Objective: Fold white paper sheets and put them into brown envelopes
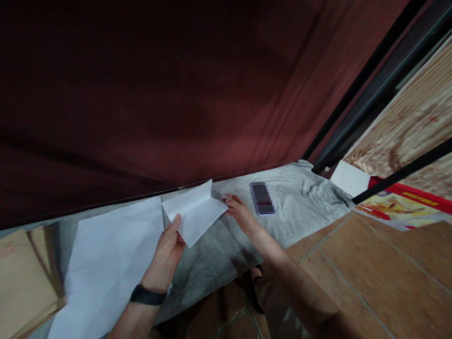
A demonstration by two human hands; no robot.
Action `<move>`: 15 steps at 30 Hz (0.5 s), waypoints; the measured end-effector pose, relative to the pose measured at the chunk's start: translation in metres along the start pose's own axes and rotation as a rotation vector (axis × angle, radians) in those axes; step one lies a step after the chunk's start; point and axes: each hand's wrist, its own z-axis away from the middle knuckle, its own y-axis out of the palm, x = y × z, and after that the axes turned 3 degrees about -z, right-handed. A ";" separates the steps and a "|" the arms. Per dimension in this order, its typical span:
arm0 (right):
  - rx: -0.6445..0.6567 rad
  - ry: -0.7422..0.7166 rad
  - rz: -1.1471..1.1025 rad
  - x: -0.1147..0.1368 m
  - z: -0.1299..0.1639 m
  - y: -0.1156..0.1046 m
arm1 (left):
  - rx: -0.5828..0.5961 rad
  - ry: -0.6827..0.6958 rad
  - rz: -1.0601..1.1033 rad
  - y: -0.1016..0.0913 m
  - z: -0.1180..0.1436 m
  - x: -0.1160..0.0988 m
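Note:
A white sheet of paper (197, 214) with a crease across it is held up above the grey cloth. My left hand (170, 242) grips its near left edge, thumb on top and fingers beneath. A dark band circles that wrist. At the sheet's right corner is my right hand (242, 214), its fingers closed about the corner; the thumb is hard to see. Larger white paper (113, 249) lies flat on the cloth, left of my left hand. Just right of my right hand lies a phone (263, 198), its screen blurred out.
Brown paper envelopes or sheets (26, 278) are stacked at the far left. The grey cloth (300, 202) covers a narrow surface against a dark red fabric wall (197, 94). Black poles (406, 172) and a red-yellow printed box (402, 205) stand at right, above brown floor tiles (381, 263).

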 end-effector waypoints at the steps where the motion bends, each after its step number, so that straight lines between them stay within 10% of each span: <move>1: 0.001 0.029 -0.024 -0.001 0.001 0.001 | 0.007 0.019 -0.002 0.001 0.000 0.002; 15: 0.108 0.165 0.153 -0.005 0.010 -0.003 | 0.011 0.075 -0.117 -0.009 -0.012 0.005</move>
